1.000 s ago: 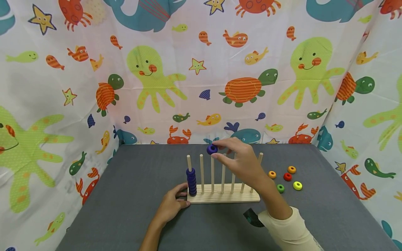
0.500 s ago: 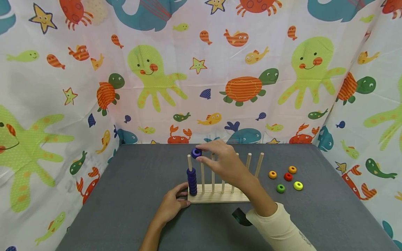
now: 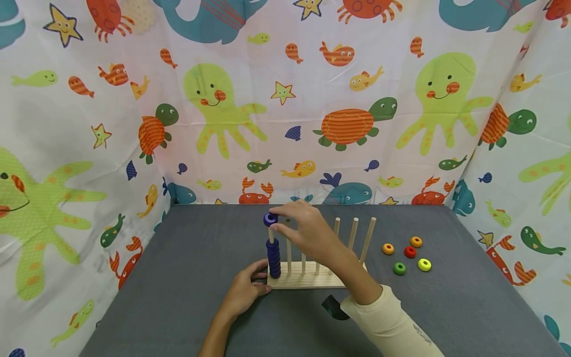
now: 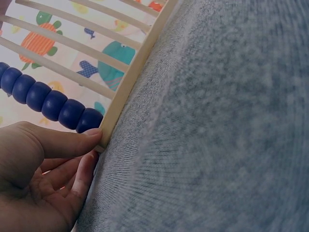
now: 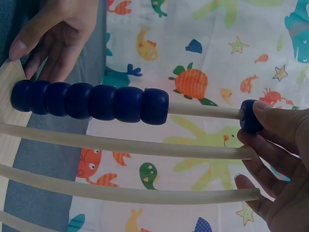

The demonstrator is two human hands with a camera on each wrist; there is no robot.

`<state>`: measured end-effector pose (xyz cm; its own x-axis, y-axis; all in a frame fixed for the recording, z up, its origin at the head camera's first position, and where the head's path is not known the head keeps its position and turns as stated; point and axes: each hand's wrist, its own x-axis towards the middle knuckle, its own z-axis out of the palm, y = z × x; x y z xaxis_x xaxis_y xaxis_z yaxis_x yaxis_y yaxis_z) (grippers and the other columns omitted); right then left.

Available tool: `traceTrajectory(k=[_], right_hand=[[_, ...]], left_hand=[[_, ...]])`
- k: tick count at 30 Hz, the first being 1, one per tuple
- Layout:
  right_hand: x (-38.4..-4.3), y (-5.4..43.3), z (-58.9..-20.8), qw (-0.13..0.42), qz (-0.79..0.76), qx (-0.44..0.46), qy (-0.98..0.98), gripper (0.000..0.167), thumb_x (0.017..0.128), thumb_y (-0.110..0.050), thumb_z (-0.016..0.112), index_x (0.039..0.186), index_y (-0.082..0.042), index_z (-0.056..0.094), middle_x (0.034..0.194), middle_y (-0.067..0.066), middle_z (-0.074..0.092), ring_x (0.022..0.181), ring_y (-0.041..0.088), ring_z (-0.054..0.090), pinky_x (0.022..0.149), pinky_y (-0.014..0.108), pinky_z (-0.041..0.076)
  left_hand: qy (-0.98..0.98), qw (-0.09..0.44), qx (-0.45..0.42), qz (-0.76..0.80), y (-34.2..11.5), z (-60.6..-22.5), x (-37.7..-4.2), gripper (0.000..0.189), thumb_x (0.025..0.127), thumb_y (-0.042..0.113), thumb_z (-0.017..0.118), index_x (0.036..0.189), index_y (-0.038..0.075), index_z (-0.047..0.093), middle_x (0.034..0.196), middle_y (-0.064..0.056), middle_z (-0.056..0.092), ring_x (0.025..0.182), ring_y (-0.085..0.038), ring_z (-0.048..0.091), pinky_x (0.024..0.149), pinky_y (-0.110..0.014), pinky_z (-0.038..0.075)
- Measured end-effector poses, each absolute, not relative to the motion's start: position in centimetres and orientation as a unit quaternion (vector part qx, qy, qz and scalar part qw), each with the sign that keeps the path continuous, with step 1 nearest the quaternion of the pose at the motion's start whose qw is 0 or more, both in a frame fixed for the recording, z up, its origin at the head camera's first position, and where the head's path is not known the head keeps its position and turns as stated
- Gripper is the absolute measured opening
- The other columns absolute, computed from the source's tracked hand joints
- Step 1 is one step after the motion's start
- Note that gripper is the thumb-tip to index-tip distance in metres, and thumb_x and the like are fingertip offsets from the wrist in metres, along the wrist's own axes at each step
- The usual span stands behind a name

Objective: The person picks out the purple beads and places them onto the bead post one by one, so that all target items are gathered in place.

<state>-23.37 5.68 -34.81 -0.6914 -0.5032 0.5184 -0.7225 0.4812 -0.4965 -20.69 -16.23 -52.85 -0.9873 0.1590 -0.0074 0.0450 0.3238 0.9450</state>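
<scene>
A wooden peg stand [image 3: 308, 282] with several upright pegs sits on the table. Its leftmost peg carries a stack of dark blue beads [image 3: 274, 259], leaving the upper part bare. My right hand [image 3: 308, 230] pinches one more blue bead [image 5: 250, 116] between thumb and fingers at the tip of that same peg. In the right wrist view the bead lines up with the peg's end, apart from the stack below. My left hand [image 3: 243, 291] grips the left end of the base, thumb [image 4: 89, 140] at its corner beside the lowest bead.
Right of the stand lie loose beads: two orange ones [image 3: 388, 249], a red bead [image 3: 410, 252], a green bead [image 3: 399, 268] and a yellow bead [image 3: 424, 265]. A curtain [image 3: 250, 114] printed with sea animals hangs behind the grey table [image 3: 187, 258].
My right hand has carried the blue bead leftward from above the third peg to the tip of the leftmost peg. The left hand keeps its place on the base.
</scene>
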Motion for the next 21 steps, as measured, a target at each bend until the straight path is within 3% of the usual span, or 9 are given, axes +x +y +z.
traceTrajectory(k=[3,10,21], right_hand=[[-23.4,5.5,-34.9,0.141,0.355,0.356,-0.853,0.038,0.098,-0.019,0.077,0.135,-0.008,0.073,0.128,0.005,0.075,0.114,0.022,0.063,0.091,0.042,0.058],[-23.4,5.5,-35.1,0.128,0.351,0.344,-0.861,0.038,0.098,-0.020,0.078,0.134,-0.010,0.073,0.134,0.006,0.073,0.125,0.026,0.063,0.104,0.049,0.056],[-22.4,7.8,-34.6,0.191,0.329,0.352,-0.855,0.037,0.094,-0.018,0.081,0.130,-0.009,0.075,0.128,0.006,0.075,0.125,0.027,0.065,0.109,0.051,0.053]], left_hand=[[0.812,0.050,0.063,0.578,-16.2,-52.9,-20.7,0.067,0.087,0.000,0.079,0.150,0.005,0.057,0.149,-0.017,0.061,0.125,-0.033,0.066,0.099,-0.046,0.059],[0.812,0.051,0.067,0.577,-16.2,-52.9,-20.8,0.068,0.087,-0.001,0.079,0.151,0.004,0.056,0.150,-0.019,0.060,0.126,-0.035,0.066,0.100,-0.048,0.058],[0.816,0.050,0.072,0.571,-15.9,-53.1,-20.8,0.067,0.087,-0.002,0.078,0.150,0.004,0.057,0.148,-0.020,0.061,0.122,-0.034,0.068,0.097,-0.047,0.059]])
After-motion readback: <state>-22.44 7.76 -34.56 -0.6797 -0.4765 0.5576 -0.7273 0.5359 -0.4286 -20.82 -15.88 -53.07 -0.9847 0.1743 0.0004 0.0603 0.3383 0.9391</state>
